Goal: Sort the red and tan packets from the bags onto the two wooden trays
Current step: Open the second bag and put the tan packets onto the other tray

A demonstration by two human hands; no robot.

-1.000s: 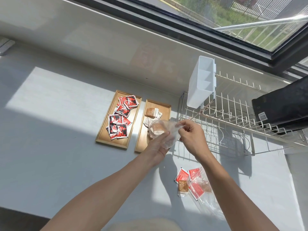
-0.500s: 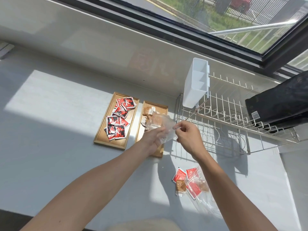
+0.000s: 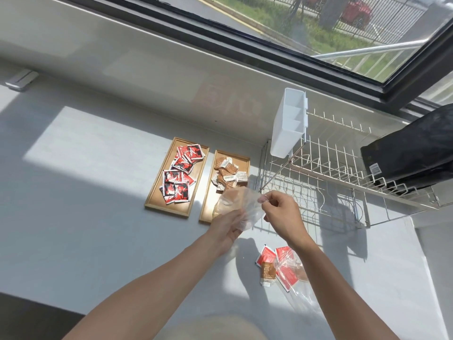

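Note:
Two wooden trays lie side by side on the grey counter. The left tray (image 3: 157,202) carries several red packets (image 3: 180,175). The right tray (image 3: 208,204) carries several tan packets (image 3: 228,174). Both my hands hold a clear plastic bag (image 3: 241,204) over the near end of the right tray; tan packets show through it. My left hand (image 3: 226,228) grips the bag from below. My right hand (image 3: 282,212) pinches its upper edge. A second clear bag (image 3: 291,276) with red and tan packets lies on the counter under my right forearm.
A white wire dish rack (image 3: 326,190) stands right of the trays, with a white plastic caddy (image 3: 289,123) hooked on its corner and a black bag (image 3: 414,148) resting on it. A window runs along the back. A small grey object (image 3: 20,79) sits at far left.
My hands have carried the clear bag lower over the near end of the right tray, and more tan packets now lie uncovered on that tray.

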